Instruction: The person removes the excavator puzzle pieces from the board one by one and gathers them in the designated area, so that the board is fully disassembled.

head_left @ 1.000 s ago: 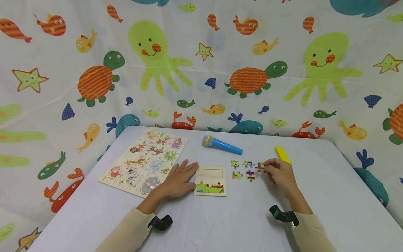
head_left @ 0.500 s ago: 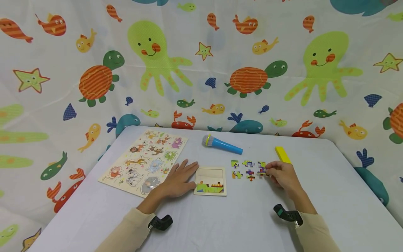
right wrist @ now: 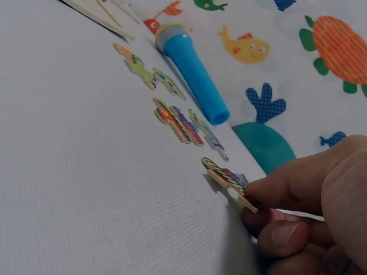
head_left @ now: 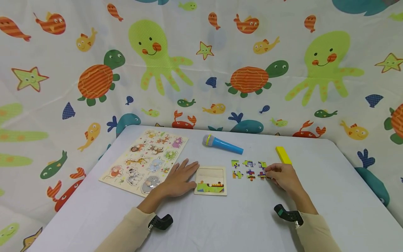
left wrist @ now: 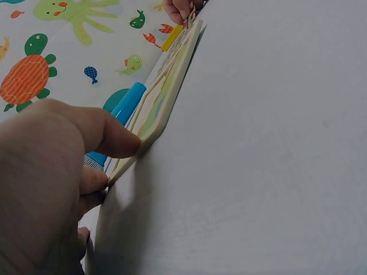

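My right hand [head_left: 283,175] pinches a small jigsaw piece [right wrist: 229,180] with a yellow-and-black striped band between thumb and fingers, low over the table at the near right of the loose pieces. Several other jigsaw pieces [head_left: 248,163] lie spaced apart in two rows to its left. My left hand [head_left: 177,180] rests with spread, straight fingers, its thumb and fingertips touching the left edge of a square wooden puzzle tray [head_left: 210,168]. Joined green and colourful pieces [head_left: 210,188] fill the near part of that tray; its far part is bare wood.
An animal puzzle board [head_left: 145,161] lies left, partly under my left forearm. Behind the tray is a blue toy microphone [head_left: 225,144]. A yellow block [head_left: 283,155] lies just beyond my right hand. A sea-animal curtain [head_left: 201,70] hangs behind the table.
My right hand has moved slightly towards me and to the right with the jigsaw piece, from the far row to the near row. My left hand has stayed put.
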`<action>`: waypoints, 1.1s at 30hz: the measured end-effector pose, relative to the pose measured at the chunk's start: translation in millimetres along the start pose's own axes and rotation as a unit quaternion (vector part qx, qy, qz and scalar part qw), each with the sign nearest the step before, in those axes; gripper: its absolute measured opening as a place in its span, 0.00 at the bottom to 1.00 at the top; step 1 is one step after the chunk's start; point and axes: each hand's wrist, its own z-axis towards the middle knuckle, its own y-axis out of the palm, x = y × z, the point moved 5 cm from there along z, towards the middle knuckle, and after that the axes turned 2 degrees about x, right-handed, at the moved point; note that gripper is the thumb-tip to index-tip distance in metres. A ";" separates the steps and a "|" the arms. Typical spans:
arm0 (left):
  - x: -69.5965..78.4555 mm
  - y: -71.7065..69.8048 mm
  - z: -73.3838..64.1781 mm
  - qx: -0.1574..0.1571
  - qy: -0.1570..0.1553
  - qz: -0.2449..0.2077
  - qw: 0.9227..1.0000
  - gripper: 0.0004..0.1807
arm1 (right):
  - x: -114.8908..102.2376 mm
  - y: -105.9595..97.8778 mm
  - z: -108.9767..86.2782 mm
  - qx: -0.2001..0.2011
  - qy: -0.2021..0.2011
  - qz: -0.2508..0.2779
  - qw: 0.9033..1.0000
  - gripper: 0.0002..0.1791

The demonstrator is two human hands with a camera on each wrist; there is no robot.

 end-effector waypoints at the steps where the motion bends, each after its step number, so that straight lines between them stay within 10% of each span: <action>1: -0.1 0.0 0.1 0.000 0.000 0.000 1.000 0.39 | -0.1 0.0 0.3 0.002 -0.003 -0.006 1.000 0.12; 33: -3.5 2.8 2.3 -0.003 -0.003 0.003 1.000 0.39 | -6.5 1.7 -4.2 0.024 0.000 -0.038 0.999 0.09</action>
